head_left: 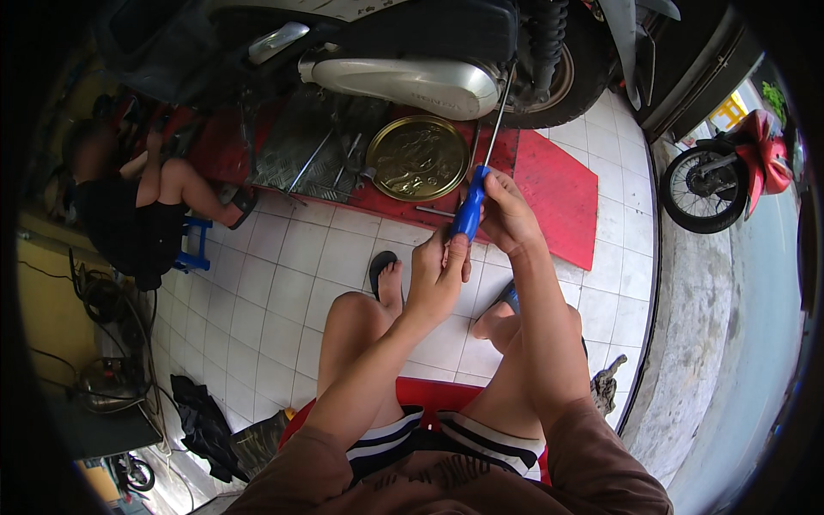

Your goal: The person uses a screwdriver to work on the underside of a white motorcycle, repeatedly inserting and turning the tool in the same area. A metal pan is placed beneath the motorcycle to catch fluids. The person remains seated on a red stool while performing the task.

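Note:
I hold a long screwdriver [470,206] with a blue handle in both hands. My left hand [436,276] is closed round the butt of the handle. My right hand [512,213] pinches the front of the handle, where the thin metal shaft begins. The shaft runs up and away to the rear of the scooter's silver engine cover [403,84], close to the rear wheel [577,86]. Whether the tip touches anything there I cannot make out. Just left of the shaft lies a round gold metal tray [372,163] on the red platform [558,193].
Wrenches and rods [311,161] lie on the metal plate left of the tray. Another person [112,206] sits on a blue stool [196,245] at the left. A red motorcycle [760,159] stands outside at the right. Black cloth [204,425] lies on the tiles.

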The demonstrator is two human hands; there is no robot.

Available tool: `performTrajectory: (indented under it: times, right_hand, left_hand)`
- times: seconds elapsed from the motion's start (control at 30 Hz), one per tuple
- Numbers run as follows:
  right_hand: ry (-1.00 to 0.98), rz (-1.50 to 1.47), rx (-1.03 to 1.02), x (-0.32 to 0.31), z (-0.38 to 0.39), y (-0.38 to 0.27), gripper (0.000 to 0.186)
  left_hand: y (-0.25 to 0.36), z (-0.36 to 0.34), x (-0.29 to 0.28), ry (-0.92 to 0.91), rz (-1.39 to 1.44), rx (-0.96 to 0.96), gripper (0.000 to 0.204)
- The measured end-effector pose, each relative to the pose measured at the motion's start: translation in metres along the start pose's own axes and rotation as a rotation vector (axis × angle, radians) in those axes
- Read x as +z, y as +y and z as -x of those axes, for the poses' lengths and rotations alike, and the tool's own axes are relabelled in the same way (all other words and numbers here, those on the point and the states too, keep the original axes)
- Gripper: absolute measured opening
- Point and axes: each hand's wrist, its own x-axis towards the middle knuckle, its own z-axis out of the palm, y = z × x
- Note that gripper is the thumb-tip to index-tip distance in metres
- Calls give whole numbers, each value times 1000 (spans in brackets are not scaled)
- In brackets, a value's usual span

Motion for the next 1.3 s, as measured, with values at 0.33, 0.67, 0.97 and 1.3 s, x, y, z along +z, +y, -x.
performTrajectory:
  times: [0.33, 0.67, 0.97, 1.3]
  right_hand:
    - [-65, 103, 37, 11, -4, 2, 34]
    - [-27, 191, 8, -4, 0, -3, 20]
    - [-107, 46, 19, -2, -1, -8, 37]
    - [-143, -8, -20, -2, 2, -5, 29]
  left_hand:
    - [-6, -6, -17, -112, 904, -483, 55]
    - [-6, 2, -5, -65, 41, -72, 43]
    - [0, -1, 5, -270, 579, -368, 57]
    - [4, 1, 12, -189, 751, -380, 54]
